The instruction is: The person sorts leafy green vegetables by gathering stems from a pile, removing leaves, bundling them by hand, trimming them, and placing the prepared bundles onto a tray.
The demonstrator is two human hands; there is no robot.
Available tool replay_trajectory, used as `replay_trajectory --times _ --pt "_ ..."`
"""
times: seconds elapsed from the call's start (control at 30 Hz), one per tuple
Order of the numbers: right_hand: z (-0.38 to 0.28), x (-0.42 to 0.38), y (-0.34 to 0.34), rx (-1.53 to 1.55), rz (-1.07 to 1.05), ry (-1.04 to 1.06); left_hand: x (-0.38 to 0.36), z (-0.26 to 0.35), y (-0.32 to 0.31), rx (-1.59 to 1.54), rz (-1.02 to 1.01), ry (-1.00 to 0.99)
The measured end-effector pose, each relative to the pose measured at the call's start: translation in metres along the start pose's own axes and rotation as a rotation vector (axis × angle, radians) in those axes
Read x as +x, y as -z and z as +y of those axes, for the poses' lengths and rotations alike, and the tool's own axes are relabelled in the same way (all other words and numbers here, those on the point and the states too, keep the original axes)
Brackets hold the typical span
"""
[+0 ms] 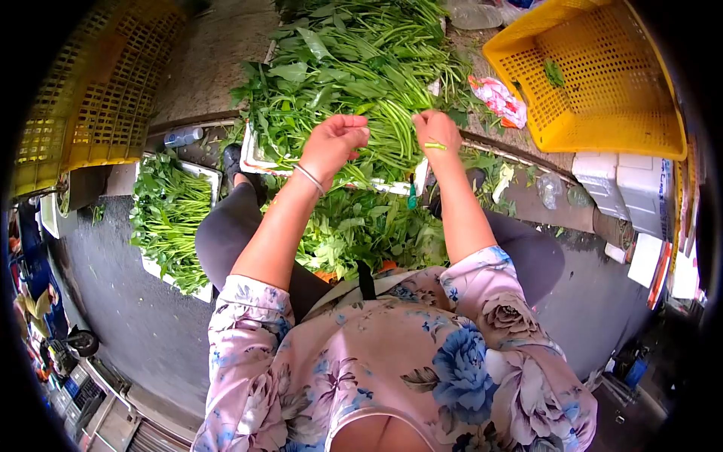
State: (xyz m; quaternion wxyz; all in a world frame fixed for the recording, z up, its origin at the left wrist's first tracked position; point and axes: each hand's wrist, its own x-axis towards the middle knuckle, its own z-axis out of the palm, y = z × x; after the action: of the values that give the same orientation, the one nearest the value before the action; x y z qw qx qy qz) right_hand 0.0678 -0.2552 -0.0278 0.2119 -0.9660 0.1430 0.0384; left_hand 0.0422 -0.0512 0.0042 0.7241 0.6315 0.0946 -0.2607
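Long-stemmed leafy greens, which look like water spinach (339, 83), lie heaped in a white foam tray (254, 157) in front of me. My left hand (333, 147) hovers over the near part of the heap, its fingers partly curled and slightly apart from the thumb, with nothing visible in it. To its right, my right hand (438, 133) is closed above the stem ends; whatever its fingers hold is hidden. A short piece of green stem (435, 145) lies against my right wrist. Between my legs is another pile of leafy greens (369, 230).
At left, more bundled greens (169, 218) fill a second foam box. Yellow plastic crates (120, 98) stand at upper left, and a yellow crate (595, 83) at upper right holds a leaf scrap. A crumpled pink-and-white bag (498, 102) and white foam boxes (625, 188) are at right.
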Motion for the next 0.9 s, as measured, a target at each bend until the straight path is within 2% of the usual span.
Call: replay_trajectory --times 0.13,0.2,0.27,0.33,0.37,0.4,0.43,0.47,0.5,0.53,0.57,0.6,0.63,0.67,0.7,0.73,0.77,0.8,0.87,0.9 --pt "-0.002 -0.009 -0.002 0.106 0.001 -0.043 0.004 -0.003 0.0 0.007 0.02 0.021" --pt "-0.005 -0.021 0.001 0.377 -0.005 0.057 0.008 -0.007 0.0 0.009 0.035 0.01" --pt "-0.012 -0.04 0.003 0.474 -0.054 0.059 0.009 -0.009 -0.003 -0.015 0.047 0.027" --pt "-0.02 -0.062 0.005 0.848 -0.202 0.04 0.012 -0.01 -0.008 -0.037 0.088 0.06" --pt "-0.019 -0.07 -0.006 0.946 -0.215 0.135 0.014 -0.012 -0.006 0.004 0.119 0.069" --pt "-0.022 -0.075 -0.011 1.009 -0.293 0.059 0.016 -0.016 -0.002 0.075 0.102 0.096" --pt "-0.022 -0.078 -0.019 1.045 -0.323 0.049 0.018 -0.031 0.001 0.063 0.083 0.033" --pt "-0.021 -0.077 -0.027 1.012 -0.356 0.063 0.017 -0.031 0.004 0.199 0.059 0.011" --pt "-0.004 -0.077 -0.037 0.934 -0.347 0.059 0.021 -0.047 -0.004 0.199 0.08 -0.034" --pt "0.016 -0.077 -0.051 0.965 -0.339 0.068 0.001 -0.032 -0.015 0.251 0.098 -0.058" --pt "0.008 -0.077 -0.061 0.868 -0.289 0.129 0.009 -0.047 0.0 0.257 0.027 -0.16" --pt "0.022 -0.073 -0.076 0.904 -0.313 0.134 0.041 -0.089 0.0 0.358 0.035 -0.429" --pt "0.023 -0.075 -0.08 0.879 -0.335 0.106 0.037 -0.083 0.011 0.363 0.063 -0.435" --pt "0.021 -0.075 -0.075 0.876 -0.346 0.123 0.027 -0.069 0.012 0.174 0.071 -0.293" --pt "0.027 -0.081 -0.066 0.546 -0.439 0.273 0.022 -0.066 0.007 -0.016 0.065 -0.151" --pt "0.027 -0.089 -0.054 0.204 -0.523 0.412 0.022 -0.059 0.016 -0.105 0.184 -0.15" --pt "0.022 -0.104 -0.032 0.343 -0.416 0.416 0.031 -0.063 0.036 -0.157 0.311 -0.248" --pt "0.055 -0.115 -0.009 0.517 -0.285 0.442 0.048 -0.081 0.035 -0.165 0.364 -0.292" --pt "0.121 -0.12 0.047 0.491 -0.094 0.101 0.035 -0.084 0.054 -0.178 0.413 -0.261" --pt "0.142 -0.136 0.064 0.342 0.236 0.056 0.027 -0.087 0.055 -0.14 0.419 -0.192"
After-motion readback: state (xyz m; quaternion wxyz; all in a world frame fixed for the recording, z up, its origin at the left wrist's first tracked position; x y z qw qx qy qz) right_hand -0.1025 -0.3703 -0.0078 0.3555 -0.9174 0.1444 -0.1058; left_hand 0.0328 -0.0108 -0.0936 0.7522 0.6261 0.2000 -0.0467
